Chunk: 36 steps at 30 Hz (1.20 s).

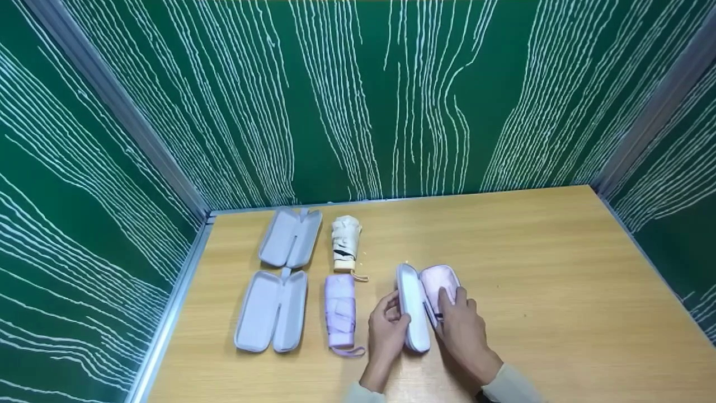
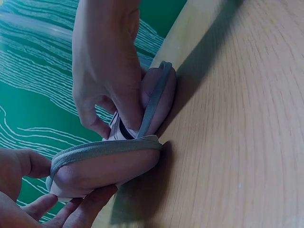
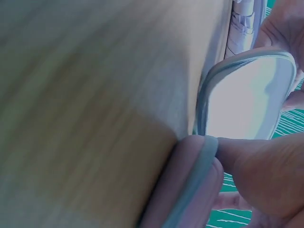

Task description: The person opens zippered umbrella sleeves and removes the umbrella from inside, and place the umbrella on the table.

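An open zip case with a pale lining stands in front of me, its left half tilted up on edge. With fingers and thumb my left hand grips that half from its outer side; the left wrist view shows the pink shell between them. A folded pink umbrella lies in the right half. My right hand reaches over it from above, thumb and fingers holding its near end, which is partly hidden. In the right wrist view, the thumb is right at the case's zip rim.
Left of the hands lie a folded lilac umbrella and, behind it, a cream umbrella, both with wrist loops. Further left are two open grey cases, one at the back and one nearer. Green panels enclose the wooden table.
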Available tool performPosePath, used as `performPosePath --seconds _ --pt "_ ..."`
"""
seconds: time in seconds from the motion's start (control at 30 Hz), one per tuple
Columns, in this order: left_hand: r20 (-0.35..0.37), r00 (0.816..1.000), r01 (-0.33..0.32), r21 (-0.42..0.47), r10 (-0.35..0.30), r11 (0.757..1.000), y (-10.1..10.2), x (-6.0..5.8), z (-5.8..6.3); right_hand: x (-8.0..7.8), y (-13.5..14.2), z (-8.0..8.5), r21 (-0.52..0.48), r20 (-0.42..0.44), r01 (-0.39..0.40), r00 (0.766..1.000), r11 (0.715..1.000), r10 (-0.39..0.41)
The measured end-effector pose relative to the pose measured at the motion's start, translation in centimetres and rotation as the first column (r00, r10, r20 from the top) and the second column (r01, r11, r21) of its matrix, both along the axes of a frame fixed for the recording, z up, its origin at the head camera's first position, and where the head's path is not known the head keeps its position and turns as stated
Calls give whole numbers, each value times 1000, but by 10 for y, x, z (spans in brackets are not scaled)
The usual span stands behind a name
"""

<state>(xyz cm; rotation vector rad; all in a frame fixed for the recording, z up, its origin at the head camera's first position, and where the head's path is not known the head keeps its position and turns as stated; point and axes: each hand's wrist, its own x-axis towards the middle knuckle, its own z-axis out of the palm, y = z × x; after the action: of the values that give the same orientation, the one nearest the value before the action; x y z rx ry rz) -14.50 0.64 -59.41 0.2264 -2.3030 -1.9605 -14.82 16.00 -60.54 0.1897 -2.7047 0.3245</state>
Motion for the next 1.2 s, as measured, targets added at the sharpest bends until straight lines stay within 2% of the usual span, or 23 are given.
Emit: performPosePath --seconds 0.2,0.57,0.8,0.93,1.1,1.2 --pt "11 1000 -3 -1 3 1000 0 0 -1 -1 -2 -1 -16 -61 -19 998 1000 18" --pt "17 1000 -19 -1 20 1000 0 0 -1 -3 -4 1 -58 29 -12 999 998 14" --pt "-3 1000 -4 25 4 1000 0 0 -1 -4 -1 1 -81 -4 -13 1000 997 12" --pt "-15 1000 11 10 -11 1000 -1 1 -1 -4 0 2 -93 -18 -21 1000 995 20" --pt "-18 1000 23 -20 -23 1000 -1 1 0 -3 1 6 -151 46 -7 999 988 14" --pt "-22 999 23 -2 -23 1000 -2 0 0 -1 2 11 -183 90 -1 996 983 18"
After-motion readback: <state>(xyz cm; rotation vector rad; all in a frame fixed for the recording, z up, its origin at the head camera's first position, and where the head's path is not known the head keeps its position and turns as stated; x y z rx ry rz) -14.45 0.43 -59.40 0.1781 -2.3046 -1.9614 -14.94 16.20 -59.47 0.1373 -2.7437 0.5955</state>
